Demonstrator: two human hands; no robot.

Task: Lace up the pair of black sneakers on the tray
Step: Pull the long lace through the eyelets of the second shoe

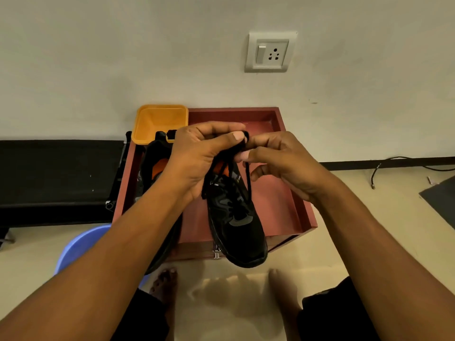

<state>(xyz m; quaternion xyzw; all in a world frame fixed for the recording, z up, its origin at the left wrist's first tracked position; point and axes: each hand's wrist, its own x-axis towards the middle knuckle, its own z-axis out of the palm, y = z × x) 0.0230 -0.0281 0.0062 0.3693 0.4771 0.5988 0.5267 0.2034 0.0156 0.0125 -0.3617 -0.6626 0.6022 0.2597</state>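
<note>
A blue tub sits on the floor at 8 o'clock, close to the tray's near left corner. The red tray has raised edges all round. An orange bin stands in its 11 o'clock corner. One black sneaker lies along the left edge, partly under the left arm. The left hand pinches the black lace above the middle of the tray. The second sneaker is below both hands, with its toe sticking out past the near edge at 6 o'clock. It may be resting on the tray. The right hand pinches the lace too, fingertips meeting the left. Open tray floor shows at 3 o'clock.
</note>
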